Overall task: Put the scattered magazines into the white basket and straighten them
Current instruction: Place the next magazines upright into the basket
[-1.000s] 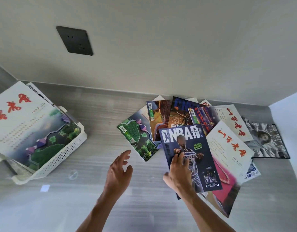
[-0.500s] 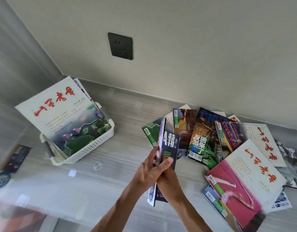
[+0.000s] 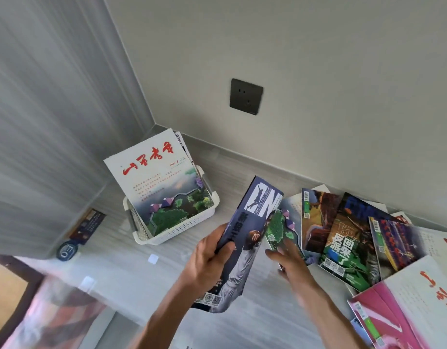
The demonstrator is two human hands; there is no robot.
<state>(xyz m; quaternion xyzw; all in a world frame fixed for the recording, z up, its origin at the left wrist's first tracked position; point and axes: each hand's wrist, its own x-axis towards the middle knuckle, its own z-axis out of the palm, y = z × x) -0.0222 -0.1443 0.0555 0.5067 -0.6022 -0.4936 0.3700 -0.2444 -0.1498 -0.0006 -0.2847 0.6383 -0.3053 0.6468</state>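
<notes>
My left hand (image 3: 207, 258) grips a blue NBA magazine (image 3: 245, 238) by its left edge and holds it tilted above the counter. My right hand (image 3: 290, 263) hovers just right of it with fingers apart, holding nothing. The white basket (image 3: 182, 229) stands in the far left corner with a white magazine with red characters (image 3: 158, 183) upright in it and others behind. Several scattered magazines lie fanned out on the right, among them a green-covered one (image 3: 346, 250) and a pink one (image 3: 383, 321).
A grey counter (image 3: 131, 270) runs to the walls at the back and left. A dark wall socket (image 3: 246, 96) sits above it. A dark booklet (image 3: 87, 224) and a round blue object (image 3: 67, 250) lie left of the basket.
The NBA magazine has been lifted off the pile and passed to my left hand, which moves it left toward the basket. My right hand has let go. The view swung left.
</notes>
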